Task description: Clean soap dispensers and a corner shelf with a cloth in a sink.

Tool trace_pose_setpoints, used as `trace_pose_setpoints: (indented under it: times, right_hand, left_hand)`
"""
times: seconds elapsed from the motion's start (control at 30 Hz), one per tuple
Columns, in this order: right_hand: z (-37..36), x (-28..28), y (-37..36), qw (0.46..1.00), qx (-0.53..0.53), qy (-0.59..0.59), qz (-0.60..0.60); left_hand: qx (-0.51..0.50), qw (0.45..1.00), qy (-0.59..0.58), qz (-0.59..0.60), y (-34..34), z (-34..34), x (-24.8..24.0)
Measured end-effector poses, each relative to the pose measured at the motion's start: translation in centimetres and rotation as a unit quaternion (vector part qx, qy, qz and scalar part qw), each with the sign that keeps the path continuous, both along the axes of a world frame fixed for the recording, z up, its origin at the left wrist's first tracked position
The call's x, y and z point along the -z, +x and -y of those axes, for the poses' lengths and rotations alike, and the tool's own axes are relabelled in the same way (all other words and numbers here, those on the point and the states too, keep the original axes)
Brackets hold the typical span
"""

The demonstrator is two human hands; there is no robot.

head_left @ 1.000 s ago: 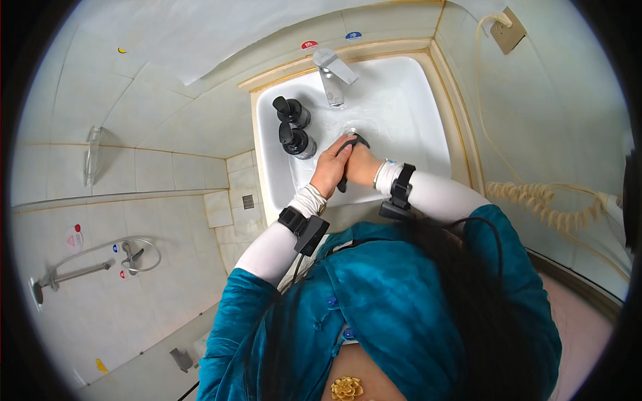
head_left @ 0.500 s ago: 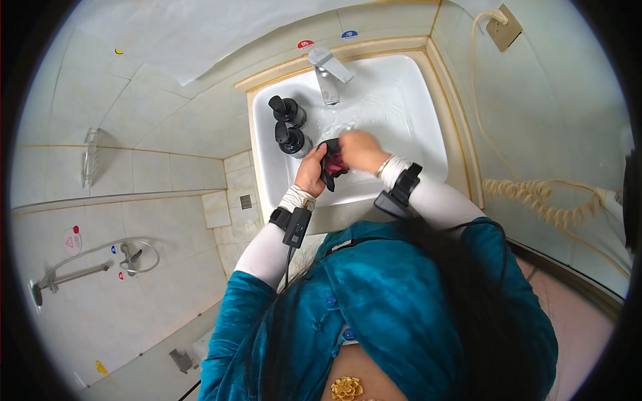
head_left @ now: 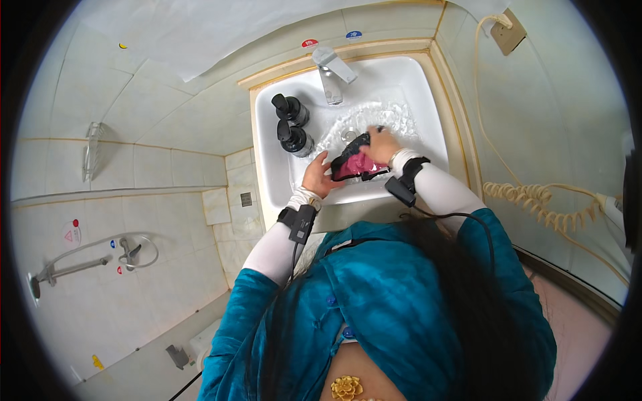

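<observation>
Over the white sink [head_left: 414,87] both my hands hold a small black and pink item [head_left: 354,162], maybe a pouch or cloth. My left hand [head_left: 316,178] grips its left end near the basin's front. My right hand [head_left: 382,146] grips its right end from above. Water foams in the basin under the chrome tap [head_left: 331,70]. Black bands with cables sit on both wrists.
Two black pump bottles [head_left: 291,123] stand on the sink's left rim. A coiled cream cord [head_left: 535,197] hangs on the right wall from a socket [head_left: 508,30]. A shower hose and valve [head_left: 127,250] are on the tiled wall at left.
My hands have moved apart and spread the item open, so its pink inside shows. Earlier they were pressed together over the drain.
</observation>
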State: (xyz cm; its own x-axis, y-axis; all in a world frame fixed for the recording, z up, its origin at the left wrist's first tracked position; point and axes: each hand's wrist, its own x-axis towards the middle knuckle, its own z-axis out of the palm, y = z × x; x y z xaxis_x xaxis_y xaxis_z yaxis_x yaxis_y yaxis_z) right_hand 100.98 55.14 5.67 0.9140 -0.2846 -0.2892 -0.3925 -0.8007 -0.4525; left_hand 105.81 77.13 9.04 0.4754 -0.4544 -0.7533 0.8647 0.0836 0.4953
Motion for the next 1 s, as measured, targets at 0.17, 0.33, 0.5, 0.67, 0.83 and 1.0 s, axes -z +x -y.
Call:
trace_pose_setpoints:
  times: [0.17, 0.33, 0.5, 0.67, 0.83, 1.0]
  right_hand:
    - [-5.0, -2.3, 0.5, 0.927, -0.002, 0.351, 0.131]
    - [-8.3, -11.0, 0.2, 0.838, 0.012, 0.535, 0.104]
    - [-7.7, -8.6, 0.7, 0.898, -0.071, 0.34, 0.269]
    - [-3.0, -4.2, 1.4, 0.963, -0.15, 0.091, 0.204]
    - [2.5, -4.0, 0.5, 0.993, -0.056, -0.091, 0.054]
    - [1.0, -1.1, 0.6, 0.996, -0.052, 0.069, -0.011]
  left_hand:
    - [-0.02, 0.999, -0.009, -0.043, -0.5, 3.2, -1.4]
    - [0.05, 0.978, -0.181, 0.091, 1.2, 1.2, 2.1]
    - [-0.124, 0.976, -0.18, 0.001, 1.4, 2.7, 2.1]
    - [-0.106, 0.991, -0.074, 0.022, -1.0, 2.9, -2.3]
    - [-0.155, 0.987, 0.033, -0.035, -0.1, -0.5, -1.7]
    - [-0.091, 0.995, 0.024, -0.038, 0.0, 0.7, -1.1]
